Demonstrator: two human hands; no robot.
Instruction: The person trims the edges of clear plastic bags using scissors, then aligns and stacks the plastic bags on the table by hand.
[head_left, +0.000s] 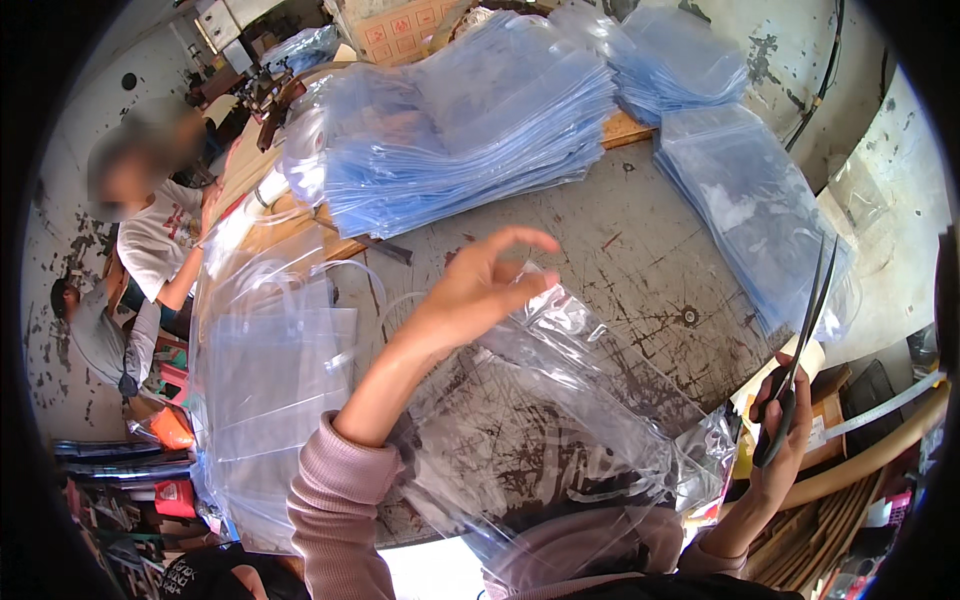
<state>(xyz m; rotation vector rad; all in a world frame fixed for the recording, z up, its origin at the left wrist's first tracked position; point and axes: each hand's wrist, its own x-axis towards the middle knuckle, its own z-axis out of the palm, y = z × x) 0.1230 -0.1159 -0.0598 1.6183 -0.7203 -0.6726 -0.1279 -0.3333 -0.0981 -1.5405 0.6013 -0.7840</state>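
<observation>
Flaking pale wall [75,190] backs the workshop's left side, where a person in a white T-shirt [152,245] works at the far edge of a wooden board. Nearer, transparent plastic bags [270,375] with loop handles lie on the left of a scratched grey tabletop [640,240]. Behind them rises a thick, bluish stack of clear plastic sheets [470,120]. Over the middle, the left hand [485,285] curves with thumb and index finger apart; a crinkled transparent plastic piece [605,385] reaches up to the thumb, though I cannot tell whether it is pinched. That piece slants across the tabletop towards the right. Farther over lies a smaller sheet stack [740,205], and below it the right hand [788,435] grips black-handled scissors [803,345], blades upward, tips slightly parted.
</observation>
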